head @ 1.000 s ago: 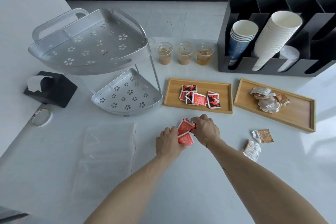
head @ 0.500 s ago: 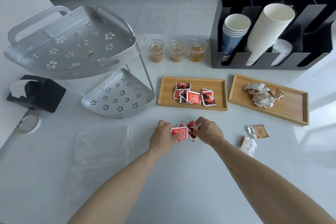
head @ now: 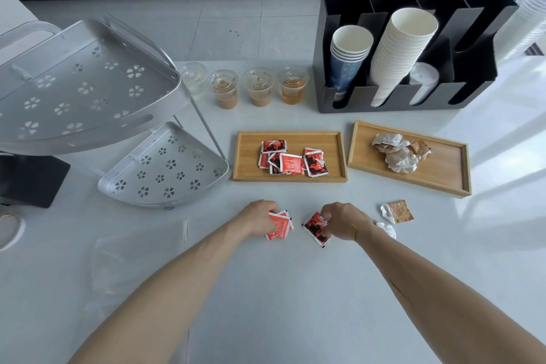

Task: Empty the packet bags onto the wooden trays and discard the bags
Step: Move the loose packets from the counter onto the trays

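My left hand (head: 260, 216) grips a few red sachets (head: 280, 226) just above the white table. A little to its right, my right hand (head: 344, 220) holds a red-and-black sachet (head: 315, 226). Beyond both hands lies the left wooden tray (head: 245, 156) with several red sachets (head: 291, 161) piled in its middle. The right wooden tray (head: 443, 174) carries several crumpled white-and-brown packets (head: 399, 152). A brown packet (head: 397, 211) and a white one (head: 385, 229) lie loose on the table beside my right wrist. A clear plastic bag (head: 139, 260) lies flat to the left.
A two-tier metal corner rack (head: 88, 103) stands at the left. Several lidded plastic cups of drink (head: 260, 89) line the back. A black organiser (head: 413, 47) with stacked paper cups stands at the back right. A tape roll (head: 9, 229) sits at the left edge.
My hands have pulled apart, splitting the red sachets between them: a few in the left, one in the right. The view has tilted slightly, so everything sits lower in frame.
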